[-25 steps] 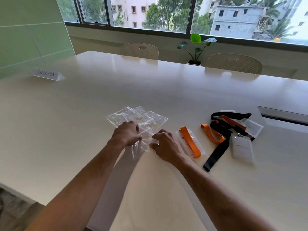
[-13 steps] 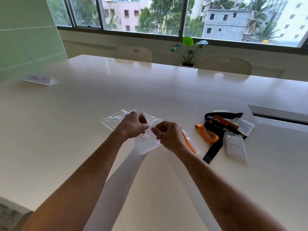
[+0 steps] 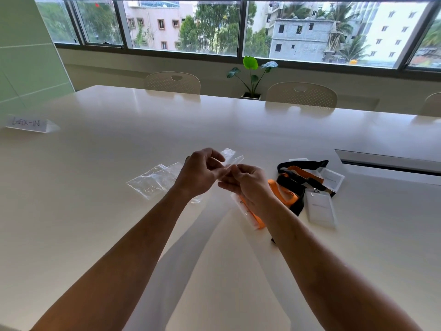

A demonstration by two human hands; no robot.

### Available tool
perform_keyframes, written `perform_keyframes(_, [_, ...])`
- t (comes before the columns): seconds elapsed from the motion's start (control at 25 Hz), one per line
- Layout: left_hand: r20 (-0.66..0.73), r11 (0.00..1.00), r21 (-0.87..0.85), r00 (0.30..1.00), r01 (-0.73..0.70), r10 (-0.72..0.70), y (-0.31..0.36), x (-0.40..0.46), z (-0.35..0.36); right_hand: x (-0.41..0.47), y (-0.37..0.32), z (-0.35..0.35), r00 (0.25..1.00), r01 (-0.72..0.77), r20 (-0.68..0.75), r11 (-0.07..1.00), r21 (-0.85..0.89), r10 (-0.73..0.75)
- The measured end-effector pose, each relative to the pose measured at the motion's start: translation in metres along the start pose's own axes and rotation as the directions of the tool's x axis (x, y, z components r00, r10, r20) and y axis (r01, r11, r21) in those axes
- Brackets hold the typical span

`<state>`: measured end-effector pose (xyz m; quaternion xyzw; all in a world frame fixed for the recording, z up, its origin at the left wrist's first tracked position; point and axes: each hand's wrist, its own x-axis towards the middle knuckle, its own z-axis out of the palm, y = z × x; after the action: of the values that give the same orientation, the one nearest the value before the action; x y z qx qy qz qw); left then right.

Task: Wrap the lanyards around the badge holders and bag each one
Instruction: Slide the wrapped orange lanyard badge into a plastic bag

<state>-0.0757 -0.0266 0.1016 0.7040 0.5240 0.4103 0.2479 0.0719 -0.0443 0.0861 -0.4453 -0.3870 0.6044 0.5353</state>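
Note:
My left hand (image 3: 200, 172) and my right hand (image 3: 248, 182) are raised above the table and both pinch one clear plastic bag (image 3: 230, 156) between them. More clear bags (image 3: 155, 181) lie flat on the table to the left. Under my right wrist lies a badge holder wrapped in an orange lanyard (image 3: 253, 215). To the right sits a tangle of black and orange lanyards (image 3: 299, 179) with clear badge holders (image 3: 319, 207) attached.
A folded paper name sign (image 3: 29, 124) stands at the far left of the white table (image 3: 95, 223). A cable slot (image 3: 391, 161) is set into the table at the right. Chairs (image 3: 173, 82) and a potted plant (image 3: 251, 75) stand beyond the far edge.
Both hands have lifted one bag off the pile and raised it above the table. The view has tilted so the pile now sits lower left of the hands.

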Motion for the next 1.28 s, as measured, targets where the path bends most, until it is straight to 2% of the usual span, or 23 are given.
perform_keyframes(0.16, [0.044, 0.999, 0.052, 0.999, -0.003, 0.000, 0.003, 0.003, 0.013, -0.003, -0.001, -0.005, 1.000, -0.014, -0.003, 1.000, 0.005, 0.014])
perform_keyframes(0.32, [0.037, 0.996, 0.056, 0.997, 0.065, -0.067, 0.004, 0.004, 0.020, -0.007, -0.002, -0.008, 1.000, -0.031, -0.004, 1.000, 0.006, 0.031])
perform_keyframes(0.52, [0.080, 0.987, -0.032, 0.985, 0.157, -0.154, 0.000, 0.001, 0.022, -0.010, -0.002, -0.010, 0.997, -0.070, 0.042, 0.997, 0.016, 0.069])
perform_keyframes(0.76, [0.175, 0.970, -0.134, 0.968, 0.203, -0.179, 0.002, 0.000, 0.013, -0.013, -0.003, -0.011, 0.994, -0.074, 0.080, 0.996, 0.048, 0.070])
perform_keyframes(0.88, [0.100, 0.989, -0.046, 0.985, 0.143, -0.138, 0.004, 0.000, 0.015, -0.013, -0.004, -0.007, 0.997, -0.055, 0.058, 0.998, 0.040, 0.052])
perform_keyframes(0.96, [0.025, 0.994, 0.029, 0.995, 0.101, -0.102, 0.007, -0.002, 0.019, -0.010, -0.003, -0.003, 0.999, -0.038, -0.020, 0.999, -0.013, 0.038])
perform_keyframes(1.08, [-0.061, 0.993, 0.106, 0.997, 0.060, -0.053, 0.011, -0.005, 0.026, -0.007, -0.001, -0.001, 0.990, -0.021, -0.140, 0.973, -0.232, -0.012])
perform_keyframes(1.16, [-0.095, 0.991, 0.130, 0.995, 0.039, -0.027, 0.013, -0.006, 0.030, -0.005, 0.001, -0.001, 0.984, 0.010, -0.162, 0.923, -0.384, -0.078])
perform_keyframes(1.28, [-0.123, 0.991, 0.130, 0.992, 0.017, -0.001, 0.015, -0.007, 0.034, -0.002, -0.001, -0.002, 0.983, 0.038, -0.142, 0.878, -0.478, -0.120])
